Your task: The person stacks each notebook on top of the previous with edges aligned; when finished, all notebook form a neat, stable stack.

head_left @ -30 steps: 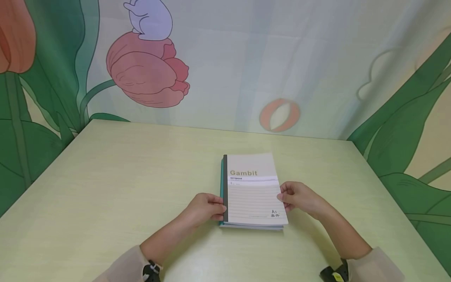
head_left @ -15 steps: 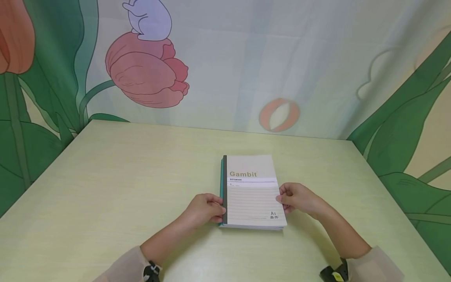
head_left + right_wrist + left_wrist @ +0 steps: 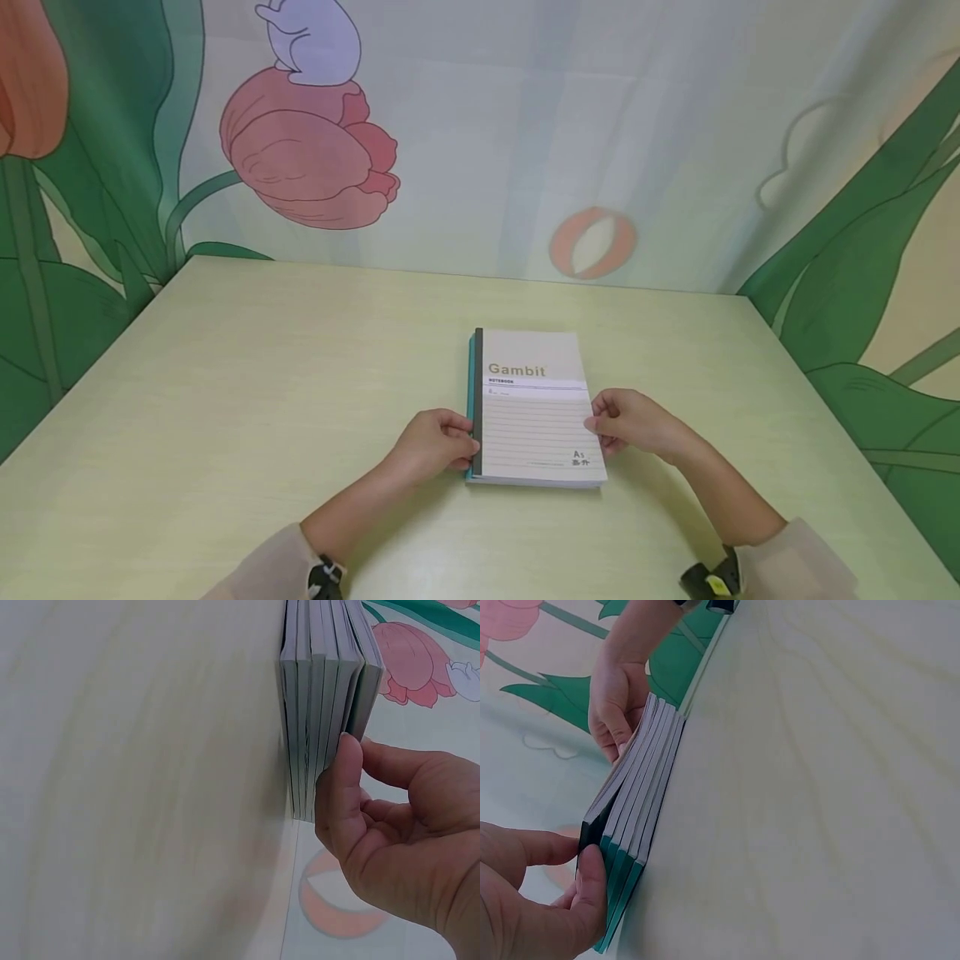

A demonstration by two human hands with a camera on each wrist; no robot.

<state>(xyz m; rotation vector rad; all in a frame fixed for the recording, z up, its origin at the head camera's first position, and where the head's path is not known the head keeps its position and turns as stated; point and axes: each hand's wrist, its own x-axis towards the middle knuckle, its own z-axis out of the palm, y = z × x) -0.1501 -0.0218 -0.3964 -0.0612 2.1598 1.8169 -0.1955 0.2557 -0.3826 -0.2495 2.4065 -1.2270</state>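
Observation:
A white notebook (image 3: 534,421) with a black spine and "Gambit" on its cover lies on top of a stack of several teal-spined notebooks (image 3: 622,881). My left hand (image 3: 431,442) holds the top notebook at its black spine between finger and thumb, near the lower left. On the opposite side, my right hand (image 3: 633,421) pinches its right edge. In the left wrist view, a narrow wedge-shaped gap parts the top notebook from those below. From the right wrist view, the page edges of the stack (image 3: 319,712) stand nearly in line. The lower covers are hidden.
The stack rests on a pale wood-grain table (image 3: 262,375). Behind it hangs a curtain (image 3: 465,150) printed with tulips, leaves and a white animal. Each wrist carries a dark strapped device, such as the right wrist's device (image 3: 708,579).
The top notebook has settled lower and slightly left, so its lower edge lies closer over the stack. Both hands stay at its sides, the right shifting slightly left with it.

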